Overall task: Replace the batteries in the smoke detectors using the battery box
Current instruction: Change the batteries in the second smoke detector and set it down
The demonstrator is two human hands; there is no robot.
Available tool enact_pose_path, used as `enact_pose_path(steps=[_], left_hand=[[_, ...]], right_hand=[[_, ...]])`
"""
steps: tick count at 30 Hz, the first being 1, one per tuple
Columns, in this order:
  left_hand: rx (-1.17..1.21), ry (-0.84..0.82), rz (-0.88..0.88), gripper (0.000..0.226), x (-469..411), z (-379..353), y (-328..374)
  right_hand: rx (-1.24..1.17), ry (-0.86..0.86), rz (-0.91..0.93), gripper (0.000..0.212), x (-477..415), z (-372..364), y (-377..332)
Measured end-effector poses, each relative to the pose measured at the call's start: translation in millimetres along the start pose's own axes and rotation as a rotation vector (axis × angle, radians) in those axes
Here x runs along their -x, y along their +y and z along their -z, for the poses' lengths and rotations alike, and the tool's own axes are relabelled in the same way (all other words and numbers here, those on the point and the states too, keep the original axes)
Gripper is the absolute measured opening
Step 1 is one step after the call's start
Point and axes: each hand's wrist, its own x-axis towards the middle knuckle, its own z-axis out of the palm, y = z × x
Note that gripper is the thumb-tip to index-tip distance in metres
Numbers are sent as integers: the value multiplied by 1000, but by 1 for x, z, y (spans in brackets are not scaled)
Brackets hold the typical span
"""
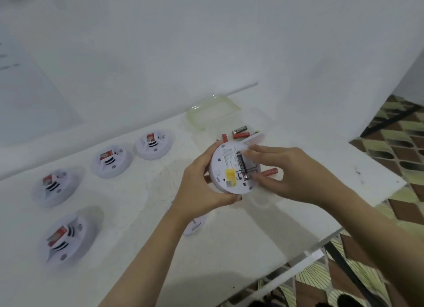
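Left hand [202,183] holds one smoke detector [226,166] up off the table [142,205], back side facing us. The fingers curl round the far rim and the thumb hooks the near rim. Right hand [284,173] is on the open battery bay, where index tip and thumb tip pinch the two ends of a black battery [242,166] seated in it. The other fingers curl loosely behind. A yellow sticker [230,174] sits beside the bay.

Four more detectors lie face up in an arc on our left: [152,144], [111,161], [55,187], [66,238]. Each has a red-and-white tag on top.

Battery box [257,137] is clear and hard to make out. It sits just behind the held unit, near the wall. A red battery [241,135] and a dark one [239,129] lie at it; we can't tell if they are inside. Its green-rimmed lid [193,118] lies flat further back. One more red cell [270,171] lies on the table behind our right fingers. A small white cover [195,225] lies under the left wrist.
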Motion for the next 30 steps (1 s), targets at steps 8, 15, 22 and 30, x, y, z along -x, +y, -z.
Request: enact_pose_path(steps=[8, 15, 22, 30], left_hand=[[-31, -15, -37, 96, -22, -13, 11], [-56, -3, -39, 95, -29, -16, 8], [-53, 50, -11, 97, -30, -17, 2], [-17, 126, -2, 92, -31, -17, -3]], right_hand=[[247, -125, 92, 45, -18, 24, 12], [352, -159, 239, 44, -25, 19, 24], [266, -199, 205, 53, -27, 17, 30], [-92, -20, 106, 38, -20, 17, 48]])
